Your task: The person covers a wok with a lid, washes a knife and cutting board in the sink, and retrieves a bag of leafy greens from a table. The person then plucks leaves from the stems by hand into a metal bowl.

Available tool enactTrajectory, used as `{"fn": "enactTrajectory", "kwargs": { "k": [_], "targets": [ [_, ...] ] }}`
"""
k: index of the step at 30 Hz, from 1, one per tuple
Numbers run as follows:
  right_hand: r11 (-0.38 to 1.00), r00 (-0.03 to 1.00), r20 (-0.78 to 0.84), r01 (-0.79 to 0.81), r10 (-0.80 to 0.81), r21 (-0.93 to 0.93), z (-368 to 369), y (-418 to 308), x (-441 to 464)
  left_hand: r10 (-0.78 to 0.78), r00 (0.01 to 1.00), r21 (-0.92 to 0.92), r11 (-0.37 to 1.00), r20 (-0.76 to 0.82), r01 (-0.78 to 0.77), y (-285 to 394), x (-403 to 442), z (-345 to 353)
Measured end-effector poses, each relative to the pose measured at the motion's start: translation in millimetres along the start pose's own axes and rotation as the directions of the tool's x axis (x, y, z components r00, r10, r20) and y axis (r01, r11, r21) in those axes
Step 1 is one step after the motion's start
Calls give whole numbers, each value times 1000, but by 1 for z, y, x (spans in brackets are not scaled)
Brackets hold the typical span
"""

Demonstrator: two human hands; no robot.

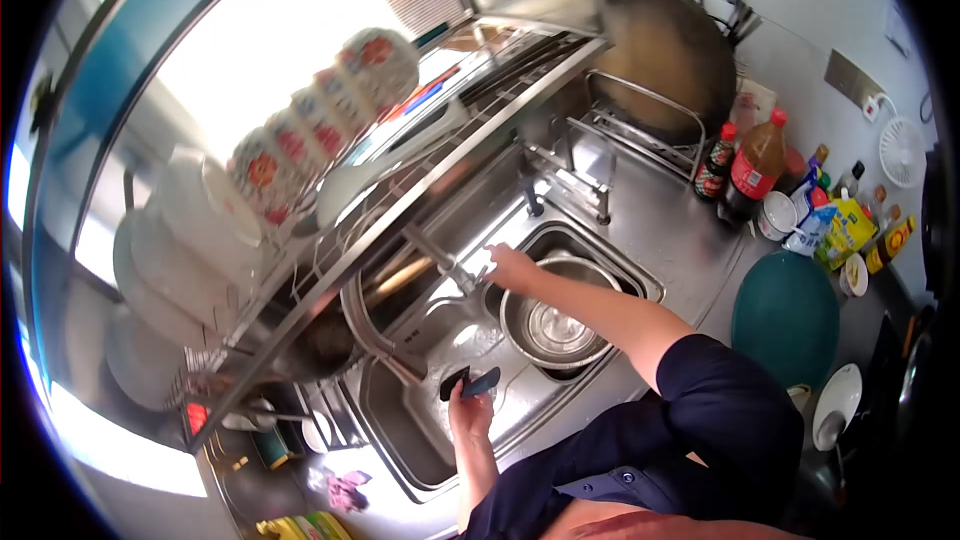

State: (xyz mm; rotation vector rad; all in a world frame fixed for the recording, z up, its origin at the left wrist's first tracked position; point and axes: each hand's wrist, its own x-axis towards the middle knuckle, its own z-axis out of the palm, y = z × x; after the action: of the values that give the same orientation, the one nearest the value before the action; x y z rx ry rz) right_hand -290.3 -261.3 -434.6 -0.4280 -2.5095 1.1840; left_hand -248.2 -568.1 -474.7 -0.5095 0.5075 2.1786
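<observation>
My left hand (470, 415) is closed around a small dark object (484, 382) above the left sink basin (385, 420). The object has a black part and a flat blue-grey part; its exact kind is unclear. My right hand (512, 269) reaches across to the faucet handle (484, 262), its fingers closed at the lever and partly lost in glare. From there the curved faucet spout (360, 315) bends down toward the left basin. Below my right forearm, a round metal pot (515, 325) sits in the right basin (645, 285).
A dish rack (400, 202) with bowls (262, 172) and plates hangs over the sink's far side. Bottles (752, 170) and a green oval board (786, 315) are on the right of the counter. A large round pan (668, 60) stands behind. A pink cloth (346, 491) lies left.
</observation>
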Motion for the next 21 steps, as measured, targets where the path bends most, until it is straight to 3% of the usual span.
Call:
{"fn": "enactTrajectory", "kwargs": {
  "k": [1,2,3,5,7,8,10,11,13,14,15,17,19,21],
  "targets": [
    [998,995,87,51,-48,-41,-20,-16,-20,-31,993,-23,999,114,34,-5,2,8],
    [872,883,42,453,-468,187,-10,10,-34,-20,995,-30,999,95,23,-10,7,14],
    [925,879,349,220,-326,309,-62,-43,-74,-26,995,12,1000,101,25,-17,14,25],
    [814,763,490,79,-421,576,-105,-72,-124,-38,993,80,996,108,29,-34,19,43],
    [787,762,383,257,-523,561,-130,-80,-154,-97,993,232,970,72,78,-65,18,83],
    [752,725,258,515,-638,413,-134,-69,-158,-150,985,235,964,85,126,-83,16,104],
    [813,817,143,505,-558,289,-178,-71,-161,-278,947,247,940,158,235,-109,22,133],
    [840,851,78,492,-520,230,-207,-76,-161,-327,848,273,935,417,226,-122,29,139],
    [930,957,-61,289,-282,227,-283,-84,-164,-328,847,532,844,419,64,-147,5,190],
    [898,918,-269,359,-291,253,-312,-76,-163,-320,850,583,812,418,19,-151,7,192],
    [904,907,-383,303,-177,300,-356,-88,-173,-311,852,628,778,421,-27,-151,10,192],
    [832,681,-706,496,-195,249,-422,-85,-180,-262,887,713,694,381,-102,-148,18,185],
    [826,467,-864,550,-185,120,-481,-86,-184,-200,939,737,671,280,-77,-143,22,169],
    [880,307,-909,460,-281,-117,-539,-75,-178,-148,977,770,638,156,-27,-141,16,164]
  ]
}}
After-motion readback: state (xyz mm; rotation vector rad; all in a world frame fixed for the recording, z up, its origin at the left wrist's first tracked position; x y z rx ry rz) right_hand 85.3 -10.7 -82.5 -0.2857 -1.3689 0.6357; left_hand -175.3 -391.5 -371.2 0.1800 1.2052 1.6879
